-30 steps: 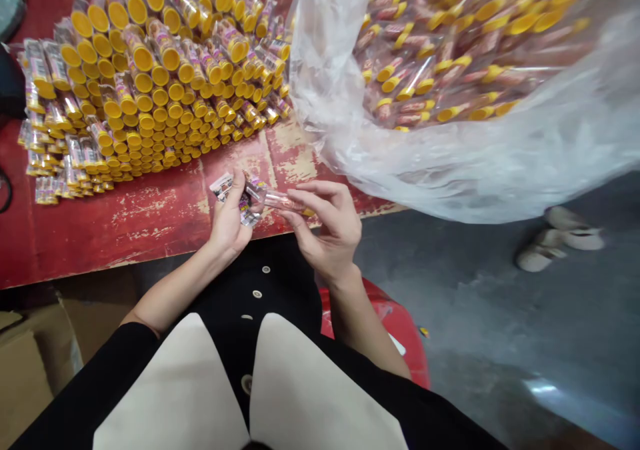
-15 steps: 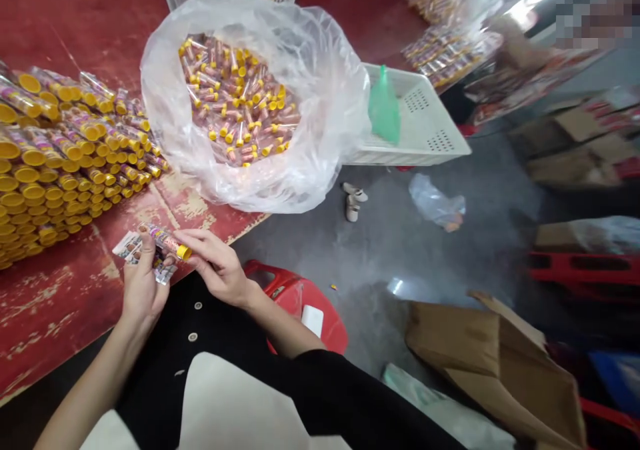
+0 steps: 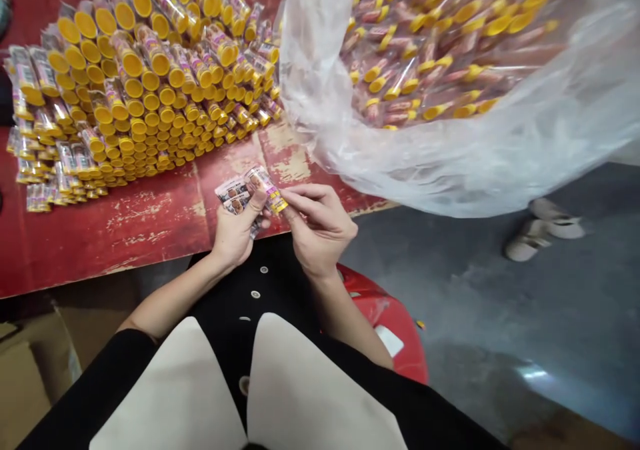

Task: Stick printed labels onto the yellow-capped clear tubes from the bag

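My left hand (image 3: 235,231) is closed around a few printed labels (image 3: 233,193), with the thumb pressed on top. Across them lies a small yellow-capped tube (image 3: 267,187) with a printed pink and purple wrap. The fingertips of my right hand (image 3: 320,227) pinch the tube at its yellow end. Blur hides how far the wrap goes round it. Beyond my hands, a large stack of yellow-capped tubes (image 3: 150,97) lies on the red table (image 3: 150,237).
An open clear plastic bag (image 3: 450,163) of loose yellow-capped tubes sits at the table's right edge. A red stool (image 3: 400,323) stands at my right, bearing a white object (image 3: 389,341). Shoes (image 3: 543,229) lie on the grey floor. Cardboard (image 3: 30,383) shows at lower left.
The view has swung left and nearer the table, so the stack and bag look larger. Both hands still hold the tube and labels together, the right fingers closer over the cap.
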Demonstrator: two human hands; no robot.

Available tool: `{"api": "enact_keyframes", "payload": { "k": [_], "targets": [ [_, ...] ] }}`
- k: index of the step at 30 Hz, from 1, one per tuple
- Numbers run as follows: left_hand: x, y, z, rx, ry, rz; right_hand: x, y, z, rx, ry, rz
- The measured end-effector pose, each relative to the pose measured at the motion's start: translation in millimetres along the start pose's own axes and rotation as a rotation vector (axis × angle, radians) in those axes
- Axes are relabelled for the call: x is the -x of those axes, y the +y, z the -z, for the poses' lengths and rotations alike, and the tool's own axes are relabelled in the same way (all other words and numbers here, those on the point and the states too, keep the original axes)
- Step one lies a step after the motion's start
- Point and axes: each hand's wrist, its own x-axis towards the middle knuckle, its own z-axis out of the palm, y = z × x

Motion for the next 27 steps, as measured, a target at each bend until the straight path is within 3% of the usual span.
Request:
{"api": "enact_keyframes", "payload": {
  "k": [10, 14, 16, 19, 21, 23, 25, 27],
  "targets": [
    [-9.3, 2.3, -0.9, 0.061, 0.006, 0.017, -2.9, 8.6, -13.7, -0.004, 0.073, -0.043],
    [-17.7, 12.1, 2.8, 0.103, 0.038, -0.012, -12.2, 11.9, -25.4, -0.068, 0.022, -0.117],
    [-23.5, 20.9, 4.9, 0.142, 0.061, -0.046, -30.2, 18.3, -41.5, -0.145, -0.015, -0.132],
    [-30.5, 34.7, 8.2, 0.224, 0.123, -0.063, -75.7, 30.6, -86.1, -0.197, -0.002, -0.026],
    [-31.8, 41.3, 11.4, 0.252, 0.175, -0.022, -109.6, 36.9, -119.9, -0.127, 0.019, 0.077],
    [-30.5, 45.2, 17.0, 0.239, 0.214, 0.006, -138.3, 43.6, -140.3, -0.024, -0.029, 0.136],
    [-29.1, 47.2, 25.5, 0.201, 0.234, -0.008, -158.4, 55.6, -135.6, 0.068, -0.121, 0.158],
    [-30.0, 47.5, 35.3, 0.161, 0.246, -0.032, -172.0, 75.2, -104.2, 0.183, -0.138, 0.156]
  ]
}}
